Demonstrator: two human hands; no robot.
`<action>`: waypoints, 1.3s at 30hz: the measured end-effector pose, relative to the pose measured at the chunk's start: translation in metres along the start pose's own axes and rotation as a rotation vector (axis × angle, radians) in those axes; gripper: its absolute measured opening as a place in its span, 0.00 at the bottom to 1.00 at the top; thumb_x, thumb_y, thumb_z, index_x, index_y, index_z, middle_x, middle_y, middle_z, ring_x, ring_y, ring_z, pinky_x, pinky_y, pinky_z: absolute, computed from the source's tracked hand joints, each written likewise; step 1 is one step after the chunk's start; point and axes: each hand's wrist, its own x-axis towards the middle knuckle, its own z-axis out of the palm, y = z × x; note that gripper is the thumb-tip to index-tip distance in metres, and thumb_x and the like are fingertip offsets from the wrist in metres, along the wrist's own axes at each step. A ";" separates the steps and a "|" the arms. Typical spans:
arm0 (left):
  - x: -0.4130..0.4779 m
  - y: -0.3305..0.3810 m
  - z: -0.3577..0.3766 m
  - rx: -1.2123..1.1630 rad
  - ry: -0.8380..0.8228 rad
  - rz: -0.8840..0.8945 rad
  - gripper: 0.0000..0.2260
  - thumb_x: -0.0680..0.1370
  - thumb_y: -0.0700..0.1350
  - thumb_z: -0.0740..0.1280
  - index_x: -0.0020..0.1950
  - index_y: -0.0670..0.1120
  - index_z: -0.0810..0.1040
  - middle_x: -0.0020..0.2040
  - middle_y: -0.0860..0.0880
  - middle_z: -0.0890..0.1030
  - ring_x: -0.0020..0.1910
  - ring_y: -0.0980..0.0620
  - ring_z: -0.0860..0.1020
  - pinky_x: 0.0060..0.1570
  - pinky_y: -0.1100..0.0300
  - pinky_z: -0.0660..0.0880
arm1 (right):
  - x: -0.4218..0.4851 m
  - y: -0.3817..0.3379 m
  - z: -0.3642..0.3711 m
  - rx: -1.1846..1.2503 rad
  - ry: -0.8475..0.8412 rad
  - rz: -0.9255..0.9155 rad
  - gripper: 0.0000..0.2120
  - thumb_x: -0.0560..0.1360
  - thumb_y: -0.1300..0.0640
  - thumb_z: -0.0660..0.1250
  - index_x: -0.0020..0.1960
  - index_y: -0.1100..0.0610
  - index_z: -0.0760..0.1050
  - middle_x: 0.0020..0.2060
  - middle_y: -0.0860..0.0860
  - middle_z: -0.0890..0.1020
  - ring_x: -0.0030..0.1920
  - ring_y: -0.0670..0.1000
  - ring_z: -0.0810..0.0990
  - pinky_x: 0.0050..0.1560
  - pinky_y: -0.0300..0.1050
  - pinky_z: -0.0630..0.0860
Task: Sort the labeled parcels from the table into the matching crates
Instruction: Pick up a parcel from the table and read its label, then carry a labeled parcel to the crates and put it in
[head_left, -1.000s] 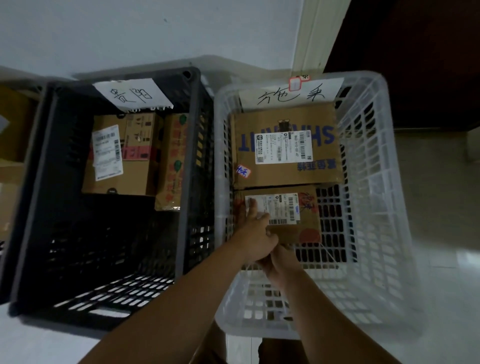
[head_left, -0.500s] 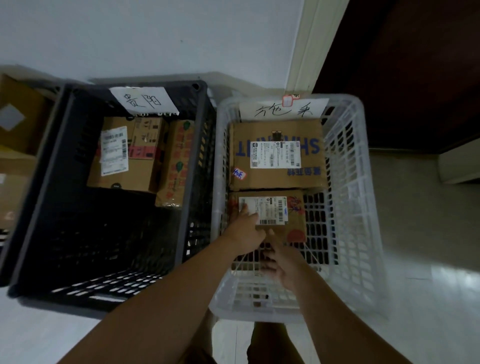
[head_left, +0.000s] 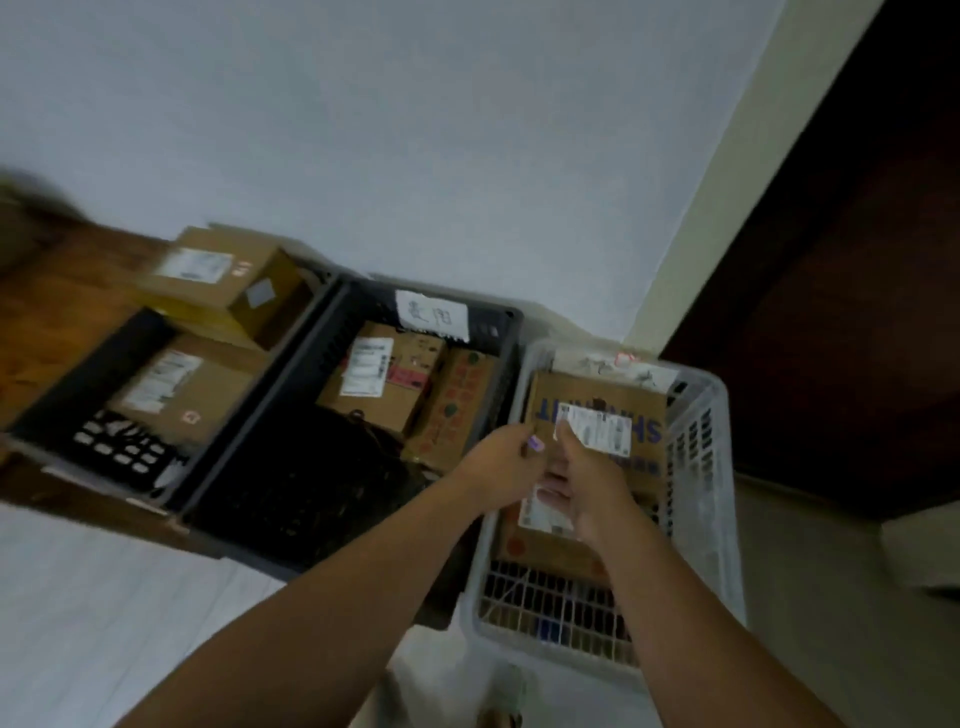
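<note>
A small brown parcel with a white shipping label lies in the white mesh crate, in front of a larger printed parcel. Both my hands hover over the small parcel's far end. My left hand is by the crate's left rim with loosely curled fingers and holds nothing. My right hand covers part of the parcel's label, thumb raised, and no grip on the parcel shows. The picture is blurred and tilted.
Left of the white crate stands a dark crate with a handwritten tag and two parcels at its far end. Further left a second dark crate holds a labeled parcel, with another box behind. A dark door is on the right.
The view has swung up and tilted left, bringing in the far-left crate. Both hands have come off the small parcel, which stays lying in the white crate.
</note>
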 end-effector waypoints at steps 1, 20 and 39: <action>-0.018 0.002 -0.017 -0.023 0.042 0.022 0.19 0.86 0.47 0.60 0.77 0.48 0.68 0.64 0.52 0.76 0.58 0.52 0.77 0.56 0.64 0.70 | -0.012 -0.009 0.017 -0.016 -0.034 -0.047 0.24 0.81 0.40 0.65 0.65 0.60 0.74 0.59 0.56 0.81 0.60 0.59 0.81 0.63 0.57 0.78; -0.394 -0.255 -0.281 -0.151 0.893 -0.132 0.26 0.83 0.52 0.64 0.80 0.49 0.64 0.76 0.48 0.70 0.72 0.47 0.71 0.62 0.57 0.72 | -0.254 0.078 0.432 -0.502 -0.586 -0.615 0.20 0.80 0.36 0.65 0.64 0.47 0.72 0.60 0.51 0.81 0.56 0.53 0.83 0.57 0.53 0.82; -0.540 -0.423 -0.411 -0.307 1.099 -0.222 0.19 0.84 0.45 0.63 0.75 0.46 0.70 0.64 0.50 0.77 0.59 0.54 0.76 0.59 0.58 0.74 | -0.322 0.160 0.688 -0.723 -0.801 -0.662 0.29 0.82 0.39 0.63 0.76 0.55 0.69 0.67 0.54 0.77 0.64 0.58 0.79 0.65 0.60 0.79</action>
